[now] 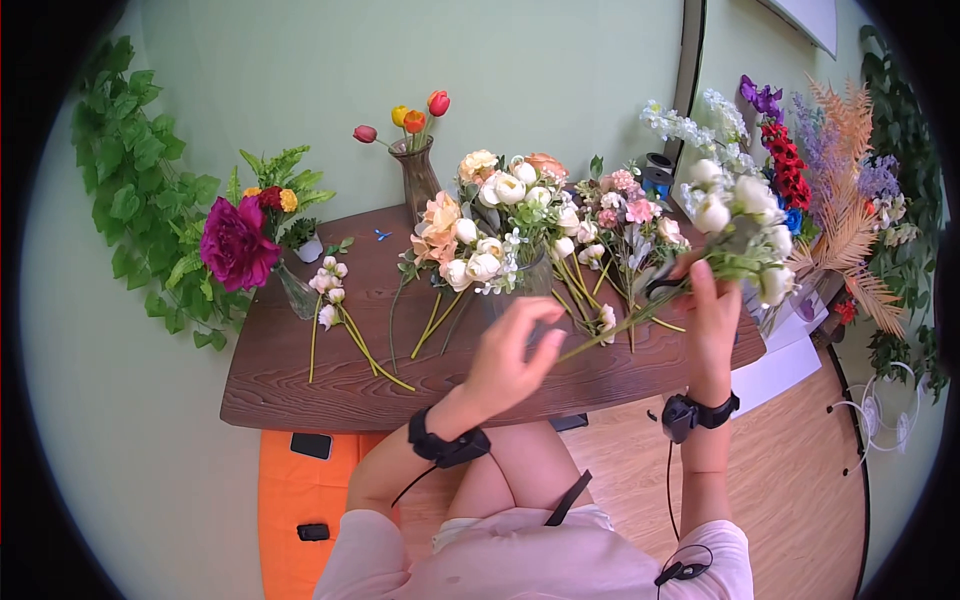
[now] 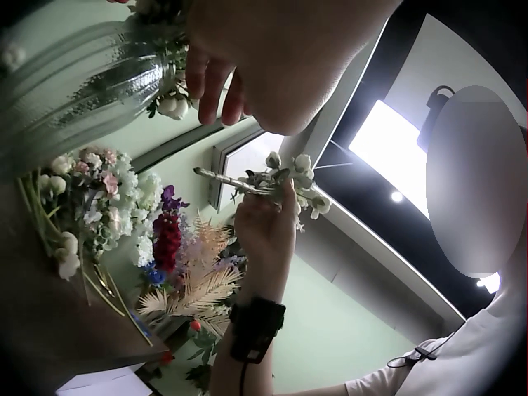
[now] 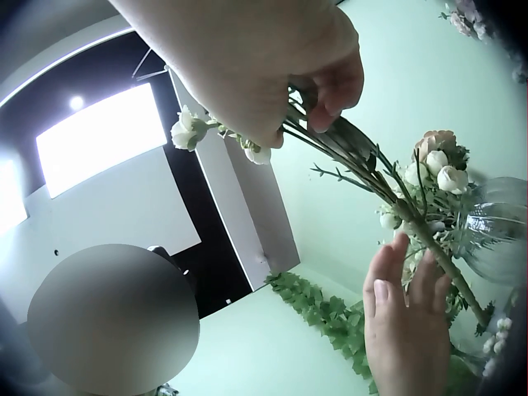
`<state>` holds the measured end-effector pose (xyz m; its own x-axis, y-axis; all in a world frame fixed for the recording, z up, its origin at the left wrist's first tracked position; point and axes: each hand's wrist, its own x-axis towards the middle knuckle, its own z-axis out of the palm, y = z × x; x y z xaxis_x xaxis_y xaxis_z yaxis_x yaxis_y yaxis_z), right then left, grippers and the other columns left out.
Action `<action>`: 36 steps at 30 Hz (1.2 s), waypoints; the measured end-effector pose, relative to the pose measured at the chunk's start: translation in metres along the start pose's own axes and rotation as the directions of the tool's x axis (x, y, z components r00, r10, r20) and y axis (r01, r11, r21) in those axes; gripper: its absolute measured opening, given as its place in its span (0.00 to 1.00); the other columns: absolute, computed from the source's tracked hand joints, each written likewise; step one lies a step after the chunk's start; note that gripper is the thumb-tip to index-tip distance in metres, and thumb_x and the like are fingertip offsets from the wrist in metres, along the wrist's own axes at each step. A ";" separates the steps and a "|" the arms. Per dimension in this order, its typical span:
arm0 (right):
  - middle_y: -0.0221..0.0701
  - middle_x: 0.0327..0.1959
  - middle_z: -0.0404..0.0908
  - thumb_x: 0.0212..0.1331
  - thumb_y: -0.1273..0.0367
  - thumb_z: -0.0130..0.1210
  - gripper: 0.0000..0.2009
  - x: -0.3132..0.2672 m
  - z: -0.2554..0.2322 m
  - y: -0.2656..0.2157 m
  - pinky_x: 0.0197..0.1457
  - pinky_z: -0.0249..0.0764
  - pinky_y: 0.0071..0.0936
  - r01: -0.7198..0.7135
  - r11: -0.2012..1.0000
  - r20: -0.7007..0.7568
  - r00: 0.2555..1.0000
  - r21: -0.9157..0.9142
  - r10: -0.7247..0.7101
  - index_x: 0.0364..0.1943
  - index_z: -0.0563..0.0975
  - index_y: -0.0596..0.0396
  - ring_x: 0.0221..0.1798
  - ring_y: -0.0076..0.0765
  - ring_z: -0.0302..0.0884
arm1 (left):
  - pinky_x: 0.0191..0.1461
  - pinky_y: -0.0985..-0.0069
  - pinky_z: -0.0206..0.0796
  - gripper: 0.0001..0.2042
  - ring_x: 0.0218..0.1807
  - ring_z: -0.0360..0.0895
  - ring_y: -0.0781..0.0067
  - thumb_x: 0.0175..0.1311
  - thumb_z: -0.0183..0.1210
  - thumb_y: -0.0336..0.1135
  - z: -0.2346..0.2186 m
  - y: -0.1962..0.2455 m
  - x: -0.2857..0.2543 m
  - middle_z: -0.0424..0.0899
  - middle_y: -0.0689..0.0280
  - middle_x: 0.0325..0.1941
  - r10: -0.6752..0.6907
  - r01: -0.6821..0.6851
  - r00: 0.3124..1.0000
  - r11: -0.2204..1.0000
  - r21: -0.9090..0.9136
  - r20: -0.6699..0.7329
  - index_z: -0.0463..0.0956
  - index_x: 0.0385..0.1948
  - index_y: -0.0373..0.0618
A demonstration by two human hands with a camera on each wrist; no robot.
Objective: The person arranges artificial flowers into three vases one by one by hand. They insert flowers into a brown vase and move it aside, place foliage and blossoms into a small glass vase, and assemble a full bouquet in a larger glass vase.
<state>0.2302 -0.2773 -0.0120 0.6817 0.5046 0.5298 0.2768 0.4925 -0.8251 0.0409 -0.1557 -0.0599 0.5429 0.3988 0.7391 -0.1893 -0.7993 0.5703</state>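
Note:
My right hand point(image 1: 712, 310) point(image 3: 280, 66) grips a bunch of white flowers point(image 1: 758, 200) just below the blooms, raised over the table's right part. Its stem point(image 1: 610, 335) point(image 3: 450, 268) slants down toward the left hand. A small dark item point(image 1: 662, 284) shows by the right fingers; what it is, I cannot tell. The left hand point(image 1: 508, 352) point(image 3: 407, 334) is held up with fingers spread and nothing in it, near the stem. Behind it stands a ribbed glass vase point(image 2: 82, 91) point(image 3: 495, 235), with cream, white and peach flowers point(image 1: 505, 195) around its top.
On the brown table point(image 1: 260, 375), loose white-pink stems point(image 1: 360, 345) lie at left. A magenta flower point(image 1: 240, 243) in a glass vase stands beyond them, a tulip vase point(image 1: 415, 180) at the back. Pink flowers point(image 1: 638, 210) lie right of centre; tall red and orange stems point(image 1: 785, 165) stand far right.

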 end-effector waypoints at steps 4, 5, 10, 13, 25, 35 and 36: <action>0.24 0.26 0.71 0.58 0.61 0.52 0.21 0.017 -0.002 -0.002 0.18 0.59 0.08 0.095 0.994 -0.069 0.994 0.062 -0.091 0.49 0.67 0.62 0.22 0.13 0.64 | 0.39 0.80 0.64 0.09 0.32 0.71 0.80 0.56 0.58 0.34 -0.032 -0.037 -0.011 0.75 0.67 0.28 -0.427 0.408 0.904 0.864 0.295 0.001 0.71 0.32 0.38; 0.24 0.26 0.70 0.58 0.59 0.51 0.24 0.020 -0.002 -0.002 0.18 0.58 0.08 0.137 0.986 -0.072 0.989 0.094 -0.131 0.51 0.66 0.64 0.22 0.13 0.63 | 0.41 0.79 0.65 0.12 0.35 0.72 0.79 0.55 0.59 0.36 -0.035 -0.045 -0.009 0.76 0.67 0.31 -0.502 0.473 0.864 0.792 0.387 -0.028 0.71 0.34 0.38; 0.26 0.26 0.67 0.58 0.59 0.47 0.27 0.029 0.011 -0.011 0.22 0.60 0.12 0.177 0.951 -0.082 0.984 0.252 -0.161 0.56 0.61 0.66 0.22 0.16 0.61 | 0.43 0.71 0.66 0.14 0.37 0.74 0.70 0.53 0.61 0.41 -0.027 -0.081 0.022 0.78 0.63 0.34 -0.294 0.296 0.952 0.955 0.016 -0.085 0.73 0.35 0.41; 0.27 0.27 0.67 0.58 0.59 0.47 0.27 0.034 0.013 -0.015 0.23 0.60 0.12 0.220 0.946 -0.056 0.975 0.236 -0.213 0.56 0.60 0.66 0.24 0.16 0.62 | 0.47 0.73 0.65 0.17 0.42 0.73 0.71 0.56 0.59 0.42 -0.029 -0.074 0.046 0.77 0.65 0.41 -0.397 0.408 0.901 0.913 -0.028 0.175 0.72 0.43 0.42; 0.26 0.32 0.73 0.61 0.65 0.48 0.09 0.057 0.041 -0.017 0.27 0.65 0.16 0.278 0.952 0.052 0.957 0.132 -0.287 0.35 0.72 0.56 0.29 0.18 0.67 | 0.61 0.74 0.56 0.32 0.57 0.64 0.71 0.52 0.64 0.39 -0.026 -0.102 0.084 0.67 0.64 0.57 -0.402 0.455 0.890 0.793 -0.405 0.213 0.59 0.57 0.38; 0.22 0.29 0.75 0.58 0.66 0.54 0.09 0.053 0.084 -0.003 0.33 0.65 0.19 0.296 0.914 0.419 0.893 -0.277 -0.163 0.36 0.74 0.58 0.32 0.17 0.67 | 0.61 0.75 0.55 0.27 0.57 0.64 0.72 0.58 0.58 0.40 -0.024 -0.101 0.097 0.67 0.62 0.58 -0.457 0.387 0.889 0.779 -0.494 -0.024 0.60 0.56 0.38; 0.24 0.29 0.77 0.56 0.68 0.55 0.09 0.053 0.090 0.012 0.33 0.66 0.20 0.364 0.906 0.457 0.857 -0.216 -0.236 0.36 0.75 0.59 0.32 0.18 0.69 | 0.61 0.75 0.54 0.26 0.57 0.64 0.71 0.59 0.57 0.40 -0.022 -0.113 0.097 0.67 0.61 0.57 -0.483 0.404 0.875 0.768 -0.497 -0.036 0.61 0.56 0.36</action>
<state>0.2087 -0.1811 0.0240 0.2093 0.6407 0.7387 0.6453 0.4771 -0.5967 0.0970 -0.0164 -0.0449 0.5373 0.7511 0.3837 -0.3324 -0.2296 0.9148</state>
